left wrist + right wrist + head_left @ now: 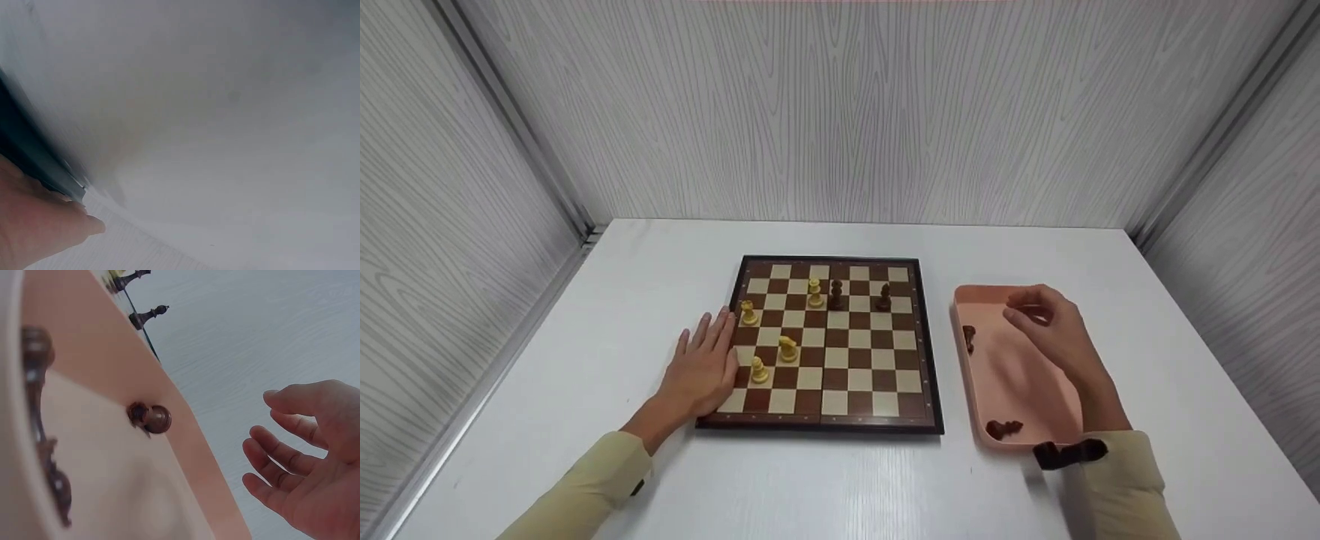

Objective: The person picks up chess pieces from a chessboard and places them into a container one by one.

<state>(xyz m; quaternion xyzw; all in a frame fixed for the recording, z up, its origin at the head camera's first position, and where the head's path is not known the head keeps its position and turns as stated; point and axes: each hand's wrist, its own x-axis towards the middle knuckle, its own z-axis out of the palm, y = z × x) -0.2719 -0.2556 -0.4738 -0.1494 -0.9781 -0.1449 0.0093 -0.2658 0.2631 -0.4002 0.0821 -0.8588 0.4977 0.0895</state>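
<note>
The right grip (1054,330), fingers loosely bent, holds nothing over the pink rounded-rectangular tray (986,293); the nearer dark-brown chess piece (969,334) lies leftward, lengthwise along the left wall.

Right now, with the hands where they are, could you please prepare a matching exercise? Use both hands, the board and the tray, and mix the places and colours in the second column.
Column one:
1. left hand
2. right hand
3. board
4. tray

Column two:
A. over the tray, holding nothing
B. pink
C. at the left edge of the board
D. brown and cream squares

Right pairs: 1-C, 2-A, 3-D, 4-B.
</note>
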